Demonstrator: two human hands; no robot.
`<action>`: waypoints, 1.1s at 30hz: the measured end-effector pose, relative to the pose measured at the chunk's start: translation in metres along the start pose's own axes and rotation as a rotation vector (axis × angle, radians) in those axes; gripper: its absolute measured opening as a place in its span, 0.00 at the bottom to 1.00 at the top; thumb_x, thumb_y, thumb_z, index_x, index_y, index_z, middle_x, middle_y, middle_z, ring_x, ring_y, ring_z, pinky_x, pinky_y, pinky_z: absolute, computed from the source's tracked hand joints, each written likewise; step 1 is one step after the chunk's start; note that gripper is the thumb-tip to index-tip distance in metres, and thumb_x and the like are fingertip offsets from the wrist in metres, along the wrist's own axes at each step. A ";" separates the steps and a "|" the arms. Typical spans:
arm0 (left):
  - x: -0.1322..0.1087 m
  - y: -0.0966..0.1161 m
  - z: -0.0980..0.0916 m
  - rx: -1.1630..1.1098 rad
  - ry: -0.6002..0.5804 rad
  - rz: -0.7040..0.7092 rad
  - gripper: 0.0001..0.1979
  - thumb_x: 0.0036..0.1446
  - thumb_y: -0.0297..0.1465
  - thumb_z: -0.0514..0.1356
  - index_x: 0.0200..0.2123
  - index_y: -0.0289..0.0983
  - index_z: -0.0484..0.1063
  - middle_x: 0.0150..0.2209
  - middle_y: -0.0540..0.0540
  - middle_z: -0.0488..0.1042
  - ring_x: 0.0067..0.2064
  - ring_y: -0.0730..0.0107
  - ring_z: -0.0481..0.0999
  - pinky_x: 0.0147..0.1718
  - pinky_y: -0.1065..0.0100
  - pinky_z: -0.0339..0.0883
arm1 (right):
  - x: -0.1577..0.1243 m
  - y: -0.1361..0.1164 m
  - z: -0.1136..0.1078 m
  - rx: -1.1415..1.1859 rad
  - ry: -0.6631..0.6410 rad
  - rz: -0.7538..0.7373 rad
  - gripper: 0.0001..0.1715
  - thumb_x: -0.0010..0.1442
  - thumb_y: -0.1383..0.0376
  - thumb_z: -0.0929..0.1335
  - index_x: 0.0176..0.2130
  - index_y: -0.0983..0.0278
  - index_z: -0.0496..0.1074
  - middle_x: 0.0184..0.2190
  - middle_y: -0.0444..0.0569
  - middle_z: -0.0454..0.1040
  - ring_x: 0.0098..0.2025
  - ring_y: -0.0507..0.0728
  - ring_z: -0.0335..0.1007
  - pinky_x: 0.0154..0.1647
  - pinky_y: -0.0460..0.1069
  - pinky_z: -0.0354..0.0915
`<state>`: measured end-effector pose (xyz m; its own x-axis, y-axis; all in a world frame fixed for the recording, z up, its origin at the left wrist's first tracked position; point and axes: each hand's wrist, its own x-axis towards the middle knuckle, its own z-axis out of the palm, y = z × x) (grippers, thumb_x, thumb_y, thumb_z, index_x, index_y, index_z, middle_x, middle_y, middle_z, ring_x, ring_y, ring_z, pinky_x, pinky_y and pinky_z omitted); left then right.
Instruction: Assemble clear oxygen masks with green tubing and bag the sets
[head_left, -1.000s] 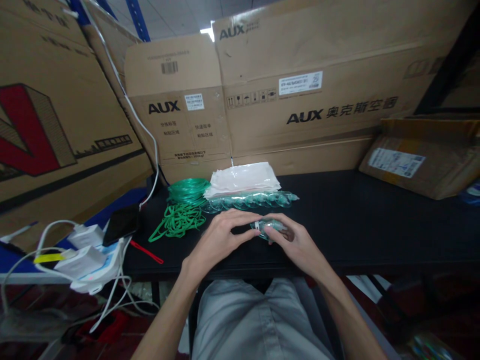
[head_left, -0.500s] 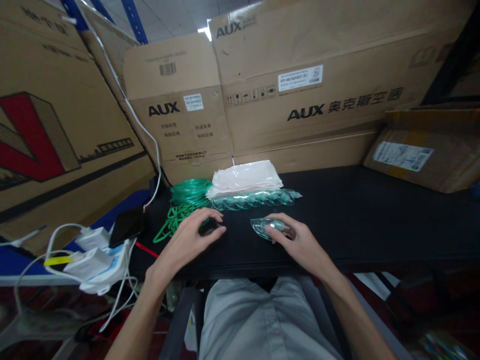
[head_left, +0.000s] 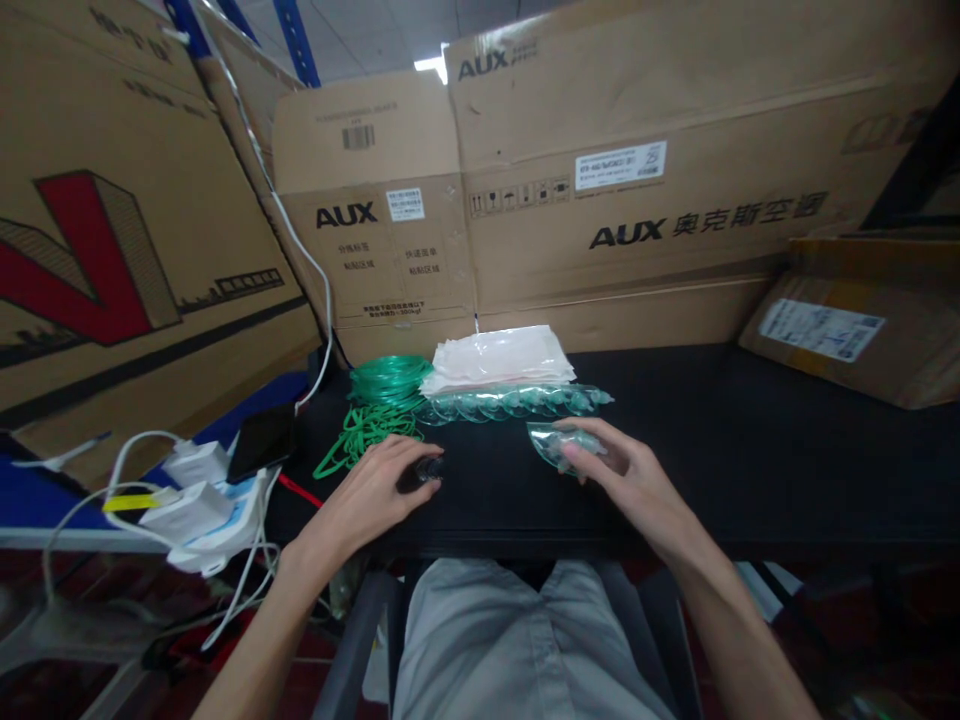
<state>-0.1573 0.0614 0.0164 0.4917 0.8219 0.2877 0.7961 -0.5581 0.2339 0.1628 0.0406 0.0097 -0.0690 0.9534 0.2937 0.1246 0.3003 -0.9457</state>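
My right hand is closed on a clear green plastic mask, held just above the black table. At the left, my left hand curls round a small dark object, too blurred to name. Beyond the hands lies a row of clear green masks, overlapping one another. A stack of white sheets or bags sits right behind the row. Coiled green tubing rests left of the stack, and a tangle of green straps is near my left hand.
Large cardboard boxes stand along the back of the black table. A taped carton is at the right. On the left are a phone, white chargers and trailing cables.
My right hand has moved a little to the right with the mask. My left hand has shifted slightly left and down, and its dark object shows more. The view has turned slightly.
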 end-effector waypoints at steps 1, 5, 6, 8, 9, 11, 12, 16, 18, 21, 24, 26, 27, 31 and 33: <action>-0.002 0.001 0.000 0.000 0.011 -0.001 0.17 0.64 0.39 0.61 0.55 0.43 0.73 0.52 0.46 0.76 0.55 0.58 0.71 0.57 0.55 0.63 | 0.003 -0.006 -0.008 -0.031 0.037 -0.035 0.24 0.59 0.50 0.73 0.48 0.61 0.77 0.41 0.50 0.80 0.39 0.59 0.77 0.40 0.50 0.73; -0.010 0.014 -0.001 -0.039 0.097 0.014 0.16 0.66 0.41 0.59 0.54 0.44 0.72 0.53 0.46 0.75 0.56 0.58 0.70 0.58 0.56 0.63 | 0.028 -0.022 -0.059 -0.270 0.203 -0.207 0.26 0.54 0.47 0.75 0.47 0.60 0.76 0.47 0.52 0.79 0.47 0.63 0.76 0.47 0.54 0.72; -0.010 0.020 0.000 -0.060 0.116 0.021 0.15 0.66 0.41 0.59 0.53 0.44 0.73 0.53 0.46 0.75 0.56 0.59 0.70 0.58 0.56 0.63 | 0.037 -0.022 -0.074 -0.334 0.226 -0.217 0.28 0.52 0.46 0.75 0.46 0.60 0.76 0.47 0.53 0.79 0.47 0.64 0.76 0.49 0.55 0.71; -0.006 0.033 0.002 -0.105 0.129 0.044 0.14 0.67 0.39 0.59 0.52 0.44 0.74 0.52 0.46 0.75 0.56 0.60 0.71 0.58 0.57 0.64 | 0.058 -0.019 -0.099 -0.455 0.216 -0.195 0.31 0.47 0.43 0.77 0.43 0.60 0.76 0.44 0.54 0.80 0.44 0.65 0.76 0.49 0.57 0.71; -0.001 0.041 0.004 -0.124 0.127 0.065 0.13 0.67 0.38 0.59 0.51 0.44 0.74 0.52 0.46 0.75 0.56 0.60 0.71 0.58 0.57 0.64 | 0.068 -0.015 -0.109 -0.493 0.184 -0.179 0.32 0.45 0.42 0.77 0.42 0.60 0.77 0.43 0.55 0.80 0.44 0.66 0.76 0.49 0.58 0.71; 0.018 0.057 0.009 -0.149 0.118 0.130 0.12 0.66 0.36 0.59 0.51 0.44 0.74 0.51 0.46 0.76 0.55 0.60 0.72 0.58 0.57 0.64 | 0.086 -0.007 -0.120 -0.542 0.094 -0.148 0.33 0.44 0.41 0.77 0.40 0.61 0.78 0.41 0.55 0.81 0.43 0.67 0.76 0.48 0.59 0.71; 0.030 0.064 0.013 -0.155 0.123 0.171 0.12 0.66 0.35 0.59 0.52 0.43 0.74 0.52 0.46 0.76 0.55 0.60 0.73 0.59 0.57 0.64 | 0.093 -0.003 -0.123 -0.545 0.032 -0.135 0.32 0.44 0.41 0.77 0.40 0.61 0.78 0.40 0.55 0.81 0.42 0.66 0.77 0.47 0.59 0.71; 0.092 0.085 0.029 -0.143 0.186 0.317 0.14 0.67 0.30 0.57 0.55 0.39 0.72 0.54 0.43 0.74 0.57 0.60 0.71 0.59 0.58 0.65 | 0.106 0.011 -0.121 -0.496 -0.214 -0.119 0.30 0.51 0.46 0.74 0.46 0.62 0.79 0.46 0.54 0.81 0.45 0.65 0.77 0.48 0.58 0.71; 0.120 0.089 0.039 -0.096 0.215 0.373 0.15 0.68 0.28 0.56 0.56 0.38 0.71 0.55 0.41 0.73 0.58 0.60 0.71 0.60 0.58 0.64 | 0.106 0.016 -0.120 -0.492 -0.255 -0.126 0.30 0.53 0.48 0.74 0.49 0.63 0.79 0.49 0.55 0.80 0.49 0.66 0.77 0.53 0.60 0.70; 0.146 0.090 0.055 0.004 0.185 0.410 0.17 0.67 0.26 0.55 0.58 0.38 0.71 0.59 0.40 0.70 0.59 0.58 0.69 0.60 0.57 0.63 | 0.104 0.025 -0.123 -0.501 -0.240 -0.124 0.30 0.53 0.48 0.74 0.51 0.62 0.79 0.51 0.55 0.79 0.53 0.68 0.75 0.58 0.63 0.67; 0.156 0.086 0.065 0.071 0.150 0.407 0.18 0.67 0.26 0.54 0.58 0.39 0.71 0.58 0.40 0.70 0.58 0.57 0.69 0.59 0.57 0.64 | 0.103 0.033 -0.125 -0.484 -0.221 -0.118 0.31 0.53 0.49 0.75 0.51 0.61 0.79 0.53 0.54 0.79 0.56 0.69 0.74 0.61 0.63 0.65; 0.158 0.082 0.068 0.091 0.139 0.410 0.19 0.67 0.26 0.53 0.59 0.40 0.71 0.58 0.41 0.71 0.58 0.58 0.68 0.58 0.58 0.64 | 0.102 0.037 -0.125 -0.469 -0.235 -0.128 0.31 0.54 0.50 0.74 0.53 0.61 0.78 0.54 0.53 0.78 0.57 0.68 0.73 0.62 0.62 0.64; 0.159 0.080 0.068 0.096 0.133 0.415 0.19 0.67 0.25 0.53 0.59 0.40 0.71 0.58 0.41 0.71 0.58 0.58 0.68 0.58 0.58 0.64 | 0.102 0.039 -0.125 -0.469 -0.247 -0.132 0.31 0.55 0.50 0.74 0.54 0.61 0.78 0.55 0.53 0.77 0.58 0.68 0.73 0.62 0.62 0.64; 0.163 0.076 0.067 0.112 0.116 0.432 0.20 0.67 0.24 0.53 0.60 0.41 0.70 0.58 0.42 0.71 0.57 0.59 0.69 0.58 0.60 0.64 | 0.103 0.047 -0.123 -0.525 -0.300 -0.123 0.32 0.58 0.51 0.72 0.57 0.62 0.76 0.57 0.53 0.75 0.60 0.69 0.71 0.64 0.63 0.61; 0.165 0.075 0.066 0.125 0.100 0.426 0.19 0.68 0.26 0.53 0.59 0.41 0.71 0.58 0.43 0.71 0.57 0.59 0.68 0.57 0.60 0.65 | 0.105 0.049 -0.122 -0.582 -0.340 -0.109 0.33 0.59 0.52 0.71 0.59 0.63 0.73 0.59 0.54 0.73 0.61 0.69 0.69 0.65 0.63 0.60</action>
<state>0.0066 0.1630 0.0201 0.7530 0.5032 0.4240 0.5697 -0.8210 -0.0373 0.2823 0.1585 0.0111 -0.4068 0.8833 0.2330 0.6049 0.4516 -0.6558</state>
